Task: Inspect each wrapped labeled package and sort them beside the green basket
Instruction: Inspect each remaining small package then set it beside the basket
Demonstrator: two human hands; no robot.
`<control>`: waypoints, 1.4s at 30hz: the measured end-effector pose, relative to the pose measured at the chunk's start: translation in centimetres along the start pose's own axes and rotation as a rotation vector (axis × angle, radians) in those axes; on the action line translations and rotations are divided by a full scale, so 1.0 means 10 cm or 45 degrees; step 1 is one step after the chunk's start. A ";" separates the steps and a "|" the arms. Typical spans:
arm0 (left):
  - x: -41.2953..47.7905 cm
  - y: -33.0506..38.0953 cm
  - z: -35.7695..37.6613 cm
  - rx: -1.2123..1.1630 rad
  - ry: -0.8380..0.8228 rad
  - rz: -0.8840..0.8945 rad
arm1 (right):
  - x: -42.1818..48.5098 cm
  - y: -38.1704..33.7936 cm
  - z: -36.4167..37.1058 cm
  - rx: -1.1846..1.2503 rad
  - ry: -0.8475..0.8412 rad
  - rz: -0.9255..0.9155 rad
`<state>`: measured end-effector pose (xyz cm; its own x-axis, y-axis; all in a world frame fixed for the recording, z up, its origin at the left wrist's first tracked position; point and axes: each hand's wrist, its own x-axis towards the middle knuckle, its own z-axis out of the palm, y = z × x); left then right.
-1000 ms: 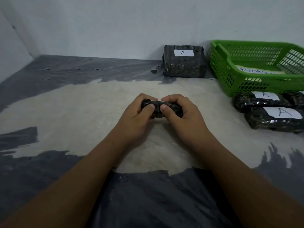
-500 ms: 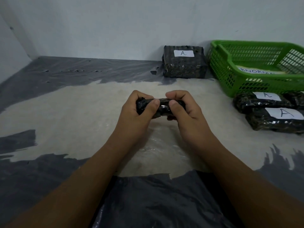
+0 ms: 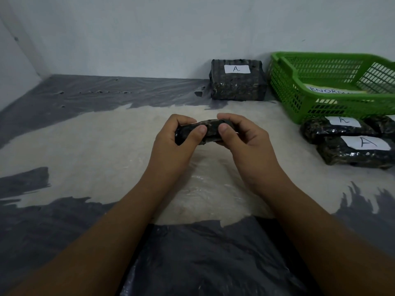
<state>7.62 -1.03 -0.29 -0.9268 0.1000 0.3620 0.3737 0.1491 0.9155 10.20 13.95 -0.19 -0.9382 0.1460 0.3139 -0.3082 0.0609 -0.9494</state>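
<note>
A small black wrapped package (image 3: 210, 130) is held above the floor at the centre of the view. My left hand (image 3: 177, 144) grips its left end and my right hand (image 3: 245, 139) grips its right end, thumbs on the near face. No label shows on it. The green basket (image 3: 299, 99) stands at the right by the wall, with a white paper sheet lettered inside. Two wrapped packages marked A lie in front of the basket: one (image 3: 333, 129) close to it, another (image 3: 359, 152) nearer me. A larger block marked A (image 3: 237, 81) stands left of the basket.
The floor is covered with dark plastic sheeting (image 3: 203, 263) around a pale worn patch (image 3: 106, 150). A white wall (image 3: 171, 28) closes the back, with a corner at the far left. A further dark package edge (image 3: 384, 127) shows at the right border.
Both hands have lifted the small package slightly and turned it, with the thumbs spreading apart along its near face. The other packages and the basket stay put.
</note>
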 end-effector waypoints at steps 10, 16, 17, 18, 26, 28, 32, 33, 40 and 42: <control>0.00 -0.01 0.00 -0.003 0.000 0.047 | 0.00 0.04 0.02 0.369 -0.109 0.195; 0.00 -0.04 -0.01 -0.088 -0.046 -0.049 | 0.00 0.02 0.01 0.542 -0.098 0.288; 0.01 -0.03 -0.02 -0.052 -0.056 -0.046 | 0.00 0.02 0.00 0.527 -0.074 0.308; 0.01 -0.03 -0.01 -0.018 -0.070 -0.047 | 0.00 0.01 0.00 0.481 -0.057 0.317; -0.01 -0.04 0.02 0.146 -0.038 -0.047 | 0.00 0.04 -0.01 0.362 -0.115 0.284; -0.03 -0.04 0.03 0.169 -0.027 -0.008 | 0.00 0.05 -0.01 0.343 -0.095 0.265; -0.03 -0.04 0.05 0.175 0.046 0.031 | 0.00 0.08 0.02 0.291 -0.092 0.234; -0.02 -0.04 0.06 0.190 0.052 0.045 | 0.00 0.09 0.04 0.295 -0.096 0.235; -0.03 -0.03 0.07 0.130 -0.020 0.117 | 0.00 0.08 0.02 0.092 -0.043 0.131; -0.02 -0.01 0.07 0.109 -0.024 0.100 | -0.01 0.07 0.02 0.066 -0.033 0.096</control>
<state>7.81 -0.43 -0.58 -0.8938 0.1330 0.4283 0.4481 0.2238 0.8655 10.00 13.75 -0.84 -0.9625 0.1223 0.2420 -0.2439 -0.0005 -0.9698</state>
